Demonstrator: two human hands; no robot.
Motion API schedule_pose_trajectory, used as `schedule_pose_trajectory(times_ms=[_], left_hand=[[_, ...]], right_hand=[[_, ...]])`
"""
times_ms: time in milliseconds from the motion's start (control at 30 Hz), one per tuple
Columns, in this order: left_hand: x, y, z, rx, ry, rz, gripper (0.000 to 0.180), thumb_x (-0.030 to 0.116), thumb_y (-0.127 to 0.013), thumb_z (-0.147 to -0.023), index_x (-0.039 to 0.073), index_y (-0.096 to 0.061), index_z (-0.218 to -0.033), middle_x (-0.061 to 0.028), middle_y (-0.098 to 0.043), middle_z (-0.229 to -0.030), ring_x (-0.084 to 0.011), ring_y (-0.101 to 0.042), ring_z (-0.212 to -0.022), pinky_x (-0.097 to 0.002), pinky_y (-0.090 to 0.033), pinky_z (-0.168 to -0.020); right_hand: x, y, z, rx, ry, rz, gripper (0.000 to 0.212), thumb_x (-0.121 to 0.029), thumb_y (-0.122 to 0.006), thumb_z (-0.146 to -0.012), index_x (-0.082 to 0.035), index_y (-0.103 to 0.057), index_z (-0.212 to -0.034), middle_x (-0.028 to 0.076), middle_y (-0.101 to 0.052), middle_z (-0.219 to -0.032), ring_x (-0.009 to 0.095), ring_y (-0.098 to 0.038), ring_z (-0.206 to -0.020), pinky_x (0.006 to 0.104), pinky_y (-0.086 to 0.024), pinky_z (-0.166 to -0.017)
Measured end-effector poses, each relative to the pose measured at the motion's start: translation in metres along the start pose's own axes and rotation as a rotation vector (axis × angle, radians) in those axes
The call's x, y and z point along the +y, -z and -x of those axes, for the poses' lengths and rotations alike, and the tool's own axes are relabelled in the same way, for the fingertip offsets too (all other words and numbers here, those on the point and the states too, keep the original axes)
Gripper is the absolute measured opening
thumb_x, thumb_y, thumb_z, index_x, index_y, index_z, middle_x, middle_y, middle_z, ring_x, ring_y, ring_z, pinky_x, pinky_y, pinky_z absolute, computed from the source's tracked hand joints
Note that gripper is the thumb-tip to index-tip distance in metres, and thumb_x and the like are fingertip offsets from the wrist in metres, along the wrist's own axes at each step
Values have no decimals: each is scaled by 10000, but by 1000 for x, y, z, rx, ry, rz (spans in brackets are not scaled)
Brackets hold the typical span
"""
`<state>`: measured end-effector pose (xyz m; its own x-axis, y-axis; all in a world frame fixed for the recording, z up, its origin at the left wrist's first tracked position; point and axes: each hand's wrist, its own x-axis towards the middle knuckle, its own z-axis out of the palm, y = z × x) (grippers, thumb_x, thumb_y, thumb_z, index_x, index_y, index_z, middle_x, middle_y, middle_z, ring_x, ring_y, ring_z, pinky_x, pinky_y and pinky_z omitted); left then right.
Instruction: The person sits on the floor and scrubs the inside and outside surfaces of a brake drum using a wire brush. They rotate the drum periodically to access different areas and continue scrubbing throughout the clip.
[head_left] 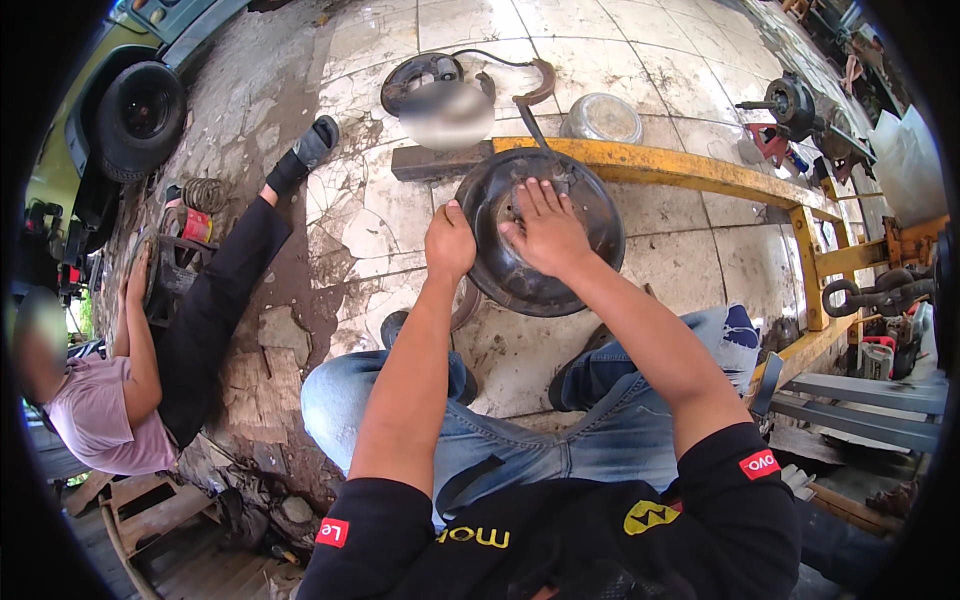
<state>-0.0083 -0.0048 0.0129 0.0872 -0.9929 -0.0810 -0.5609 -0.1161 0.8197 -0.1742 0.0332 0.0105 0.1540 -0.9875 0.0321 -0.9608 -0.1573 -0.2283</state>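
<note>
A round black metal brake backing plate point(598, 240), scuffed and dirty, is tilted in front of my knees, its upper edge overlapping a yellow steel beam point(690, 175). My left hand point(450, 241) grips its left rim, thumb on top; the other fingers are mostly hidden. Flat on the plate's face lies my right hand point(548, 230), fingers stretched out, holding nothing. Beyond the beam, a curved brown brake shoe point(538, 84) rests on the tiles. Left of it are another dark round plate point(405, 80) and a blurred round thing point(450, 116).
A silver basin point(602, 120) stands behind the beam. At left a co-worker point(115, 415) sits with one leg stretched out, near a coil spring point(204, 195) and a vehicle wheel point(140, 108). A hub-like part point(790, 105) stands far right; grey metal bars point(860, 405) lie nearer.
</note>
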Motion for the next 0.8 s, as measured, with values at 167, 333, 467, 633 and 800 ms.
schedule_pose_trajectory(times_ms=[167, 333, 467, 633, 800], left_hand=[[0, 2, -1, -22, 38, -1, 506, 374, -300, -1008, -32, -598, -1064, -310, -618, -1059, -485, -562, -1032, -501, -433, -898], [-2, 4, -1, -4, 43, -21, 502, 378, -308, -1007, -30, -596, -1066, -311, -619, -1055, -486, -563, -1028, -505, -433, -897], [-1, 0, -1, -10, 46, -17, 496, 377, -313, -1007, -24, -597, -1074, -311, -619, -1058, -486, -563, -1026, -508, -433, -897], [1, 2, -2, -23, 54, 6, 497, 380, -311, -1008, -19, -599, -1080, -306, -621, -1061, -483, -566, -1026, -505, -437, -895], [3, 6, -1, -41, 62, 7, 504, 379, -309, -1009, -28, -599, -1080, -308, -622, -1054, -486, -566, -1024, -504, -437, -890]], right_hand=[[8, 7, 1, 1, -73, -61, 729, -573, -308, -974, -37, -316, -1468, 171, -286, -1537, 323, -237, -1437, 491, -193, -1161], [0, 12, 3, -32, 38, -16, 716, -559, -324, -977, -39, -315, -1469, 167, -289, -1537, 314, -246, -1436, 486, -195, -1161], [0, 5, 5, -25, 40, -69, 712, -563, -309, -979, -36, -341, -1456, 176, -291, -1534, 310, -255, -1433, 484, -188, -1165], [8, 7, -1, -9, 15, -36, 693, -549, -294, -988, -39, -344, -1455, 161, -296, -1535, 306, -258, -1433, 482, -191, -1165], [10, 5, 0, -20, 21, -66, 676, -538, -275, -997, -45, -352, -1452, 142, -313, -1531, 299, -262, -1431, 478, -199, -1164]])
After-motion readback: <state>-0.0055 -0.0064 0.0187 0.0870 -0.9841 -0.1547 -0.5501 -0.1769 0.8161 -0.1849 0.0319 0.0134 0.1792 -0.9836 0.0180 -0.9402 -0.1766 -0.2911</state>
